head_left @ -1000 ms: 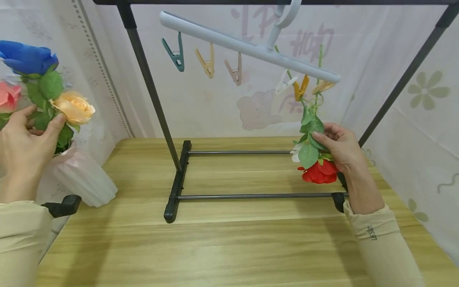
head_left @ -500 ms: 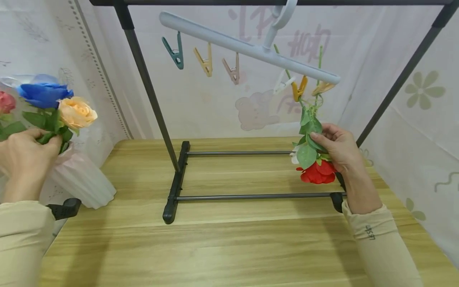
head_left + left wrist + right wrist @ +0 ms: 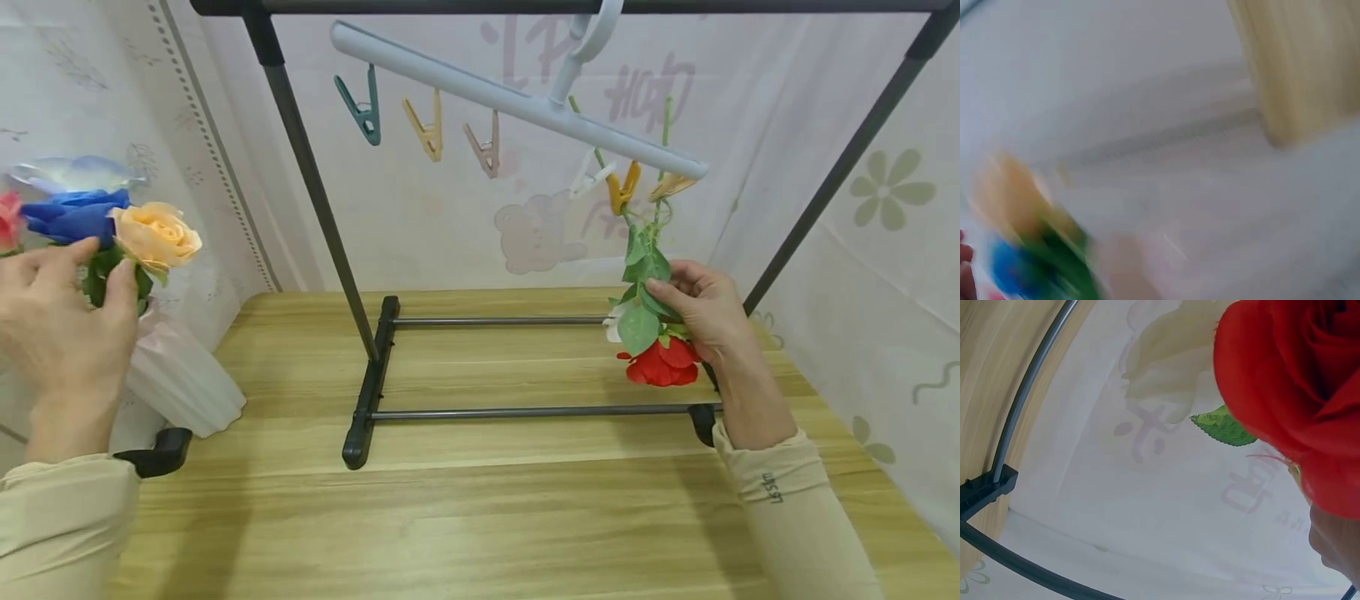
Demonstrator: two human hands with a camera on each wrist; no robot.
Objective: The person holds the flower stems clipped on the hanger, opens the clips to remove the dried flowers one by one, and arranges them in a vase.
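At the left, my left hand (image 3: 71, 325) is at the flowers in a pale ribbed vase (image 3: 187, 375), its thumb and fingers spread apart. A blue rose (image 3: 75, 215), a peach rose (image 3: 157, 235) and a pink flower (image 3: 9, 221) stand around it. The left wrist view is blurred. My right hand (image 3: 712, 321) pinches the leafy stem of a red rose (image 3: 663, 363), which hangs head down beside a white flower (image 3: 612, 322). Above them, a yellow clothespin (image 3: 624, 187) and a pale orange clothespin (image 3: 672, 185) meet the stems under the white hanger (image 3: 517, 102).
The hanger hooks on the top bar (image 3: 420, 7) of a black rack, whose foot (image 3: 371, 383) rests on the wooden table (image 3: 450, 517). Further clothespins hang along it: teal (image 3: 363, 107), light yellow (image 3: 426, 125), pinkish beige (image 3: 486, 146) and white (image 3: 591, 177). Patterned cloth (image 3: 435, 225) lies behind.
My left hand gripped the stems half a second ago; its fingers have since spread, and the blue rose has shifted left. My right hand stays at the red rose.
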